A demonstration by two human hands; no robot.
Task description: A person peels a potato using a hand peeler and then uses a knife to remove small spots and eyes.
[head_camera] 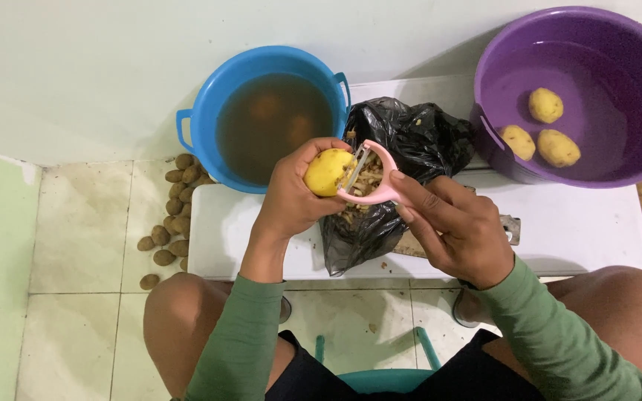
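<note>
— Tiled floor (76, 245) lies under us, with a low white table (574, 230) across our knees. Where is our potato?

— Our left hand (291, 194) grasps the half-peeled potato (328, 171) over the black bag (403, 148) — fingers curled tight around it.

— And our right hand (455, 226)?

— It grips the pink peeler (374, 182), blade touching the potato. We see a blue tub (261, 67) of murky water behind, and a purple tub (633, 37) with three peeled potatoes (544, 130) at right.
</note>
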